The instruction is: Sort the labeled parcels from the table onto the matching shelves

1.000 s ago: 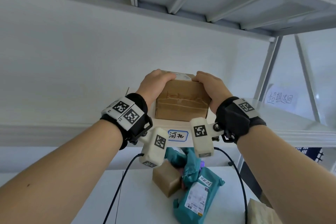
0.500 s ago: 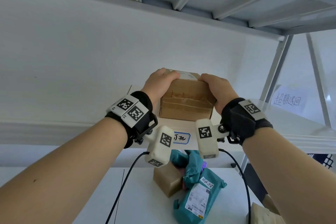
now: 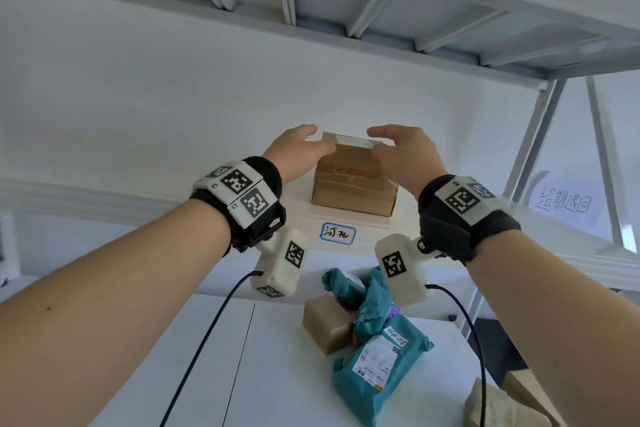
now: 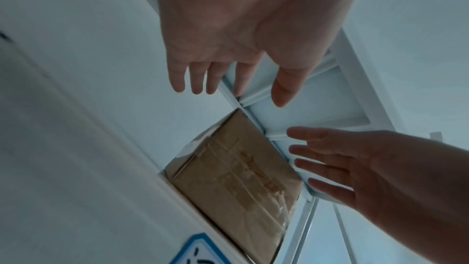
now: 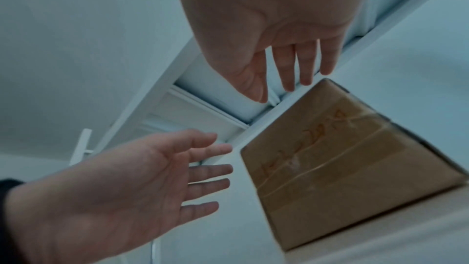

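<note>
A taped brown cardboard parcel (image 3: pixel 353 180) stands on the white shelf (image 3: pixel 367 222), just behind the blue-framed handwritten label (image 3: pixel 337 233) on the shelf's front edge. My left hand (image 3: pixel 318 140) hovers at its left side and my right hand (image 3: pixel 375 140) at its right, both with fingers spread and a gap to the cardboard. The left wrist view shows my left hand (image 4: pixel 228 91) open above the parcel (image 4: pixel 236 178). In the right wrist view my right hand (image 5: pixel 291 81) is open too, beside the parcel (image 5: pixel 342 158).
Below on the white table (image 3: pixel 270 374) lie teal mailer bags (image 3: pixel 381 357), a small brown box (image 3: pixel 325 326) and another brown parcel (image 3: pixel 502 406) at the right edge. The upper shelf's underside (image 3: pixel 311 10) is close overhead. A handwritten paper sign (image 3: pixel 562 203) hangs right.
Both hands gripped the parcel's sides before; now they have let go and spread apart, leaving it standing on the shelf.
</note>
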